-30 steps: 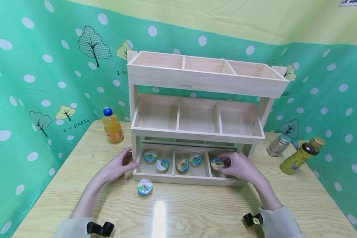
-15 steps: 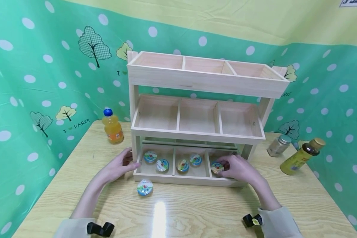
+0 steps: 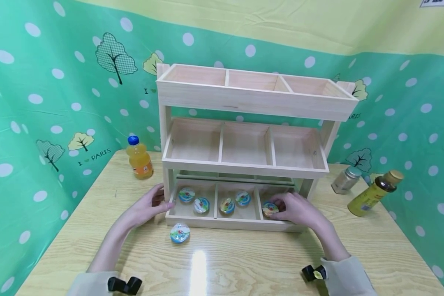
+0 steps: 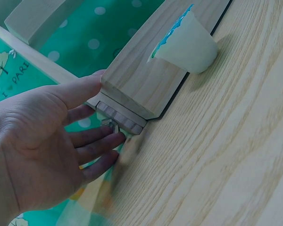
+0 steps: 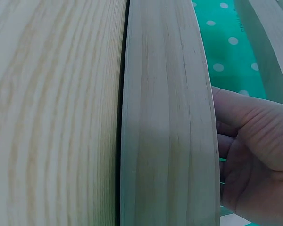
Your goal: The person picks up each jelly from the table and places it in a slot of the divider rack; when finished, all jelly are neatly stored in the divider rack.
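A three-tier wooden shelf rack [image 3: 246, 166] stands on the table, each tier split into three compartments. My left hand [image 3: 146, 209] grips the left end of its bottom tier, thumb at the front corner, fingers round the side; the left wrist view shows this too. In the bottom right compartment my right hand [image 3: 299, 209] pinches a small jelly cup [image 3: 268, 209] with a printed lid. From the right wrist, the front board [image 5: 170, 122] hides the fingertips and that cup. One more jelly cup [image 3: 179, 233] sits on the table before the rack's left end.
The bottom left compartment has two jelly cups [image 3: 201, 205], and the middle one has two jelly cups [image 3: 227, 206]. An orange drink bottle [image 3: 140, 160] stands left of the rack. A lidded jar [image 3: 346, 181] and a green-yellow bottle [image 3: 373, 195] are at the right.
Over the first half second my right hand shifted slightly toward the front of the compartment with the jelly cup. It has stayed nearly still since. My left hand has not moved.
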The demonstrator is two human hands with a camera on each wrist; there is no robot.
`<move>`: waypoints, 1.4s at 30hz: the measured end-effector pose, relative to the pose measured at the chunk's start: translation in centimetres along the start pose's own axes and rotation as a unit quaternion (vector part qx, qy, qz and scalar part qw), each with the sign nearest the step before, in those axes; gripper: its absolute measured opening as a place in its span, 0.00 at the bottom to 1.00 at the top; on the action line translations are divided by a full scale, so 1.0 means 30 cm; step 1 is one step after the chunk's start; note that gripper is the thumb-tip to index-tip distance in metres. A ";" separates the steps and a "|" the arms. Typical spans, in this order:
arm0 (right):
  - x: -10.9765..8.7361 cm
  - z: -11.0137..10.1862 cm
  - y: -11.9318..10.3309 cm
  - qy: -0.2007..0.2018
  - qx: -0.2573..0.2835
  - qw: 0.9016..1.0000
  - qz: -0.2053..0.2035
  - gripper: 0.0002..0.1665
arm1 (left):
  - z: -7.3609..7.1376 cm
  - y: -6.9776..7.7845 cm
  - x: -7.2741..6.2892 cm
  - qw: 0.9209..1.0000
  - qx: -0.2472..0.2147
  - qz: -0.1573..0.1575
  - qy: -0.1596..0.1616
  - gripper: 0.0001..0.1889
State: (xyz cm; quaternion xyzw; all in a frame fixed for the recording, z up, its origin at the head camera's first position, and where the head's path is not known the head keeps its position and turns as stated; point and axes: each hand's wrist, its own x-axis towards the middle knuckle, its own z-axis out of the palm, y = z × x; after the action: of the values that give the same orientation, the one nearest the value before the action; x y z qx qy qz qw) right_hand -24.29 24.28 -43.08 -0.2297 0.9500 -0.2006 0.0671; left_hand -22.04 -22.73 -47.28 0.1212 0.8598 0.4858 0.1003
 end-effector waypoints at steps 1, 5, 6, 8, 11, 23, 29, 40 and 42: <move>-0.001 -0.001 -0.001 0.000 0.001 1.000 0.000 0.21 | 0.000 0.000 0.000 1.000 -0.001 0.001 0.000 0.44; -0.004 -0.006 -0.005 -0.001 -0.002 1.000 0.003 0.22 | 0.000 0.000 0.001 1.000 -0.001 0.001 0.000 0.44; -0.004 -0.007 -0.006 0.000 -0.002 1.000 0.004 0.22 | 0.000 0.000 0.002 1.000 -0.001 0.000 0.000 0.44; -0.006 -0.010 -0.008 0.003 -0.002 1.000 0.004 0.23 | 0.001 0.000 0.003 1.000 -0.001 -0.002 0.000 0.44; -0.008 -0.014 -0.011 0.016 -0.006 1.000 0.002 0.25 | 0.001 -0.001 0.003 1.000 -0.001 -0.003 0.001 0.44; 0.014 -0.005 -0.144 0.120 0.038 0.991 -0.040 0.23 | -0.001 -0.001 0.012 1.000 0.000 0.002 0.003 0.44; 0.049 0.047 -0.257 0.150 0.066 0.981 -0.107 0.22 | -0.003 -0.004 0.004 1.000 -0.001 -0.002 0.003 0.44; 0.110 0.134 -0.472 0.128 0.136 0.968 -0.169 0.21 | -0.004 -0.005 0.004 1.000 -0.002 0.000 0.002 0.45; 0.118 0.152 -0.509 0.116 0.142 0.967 -0.179 0.21 | -0.002 -0.006 0.006 1.000 -0.003 0.000 0.000 0.45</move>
State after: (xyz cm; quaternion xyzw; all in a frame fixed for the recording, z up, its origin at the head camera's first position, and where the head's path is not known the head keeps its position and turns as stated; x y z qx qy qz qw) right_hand -20.17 8.61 -41.07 -0.3597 0.8562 -0.3676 -0.0486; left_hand -22.26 -22.80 -47.40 0.1211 0.8582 0.4888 0.1001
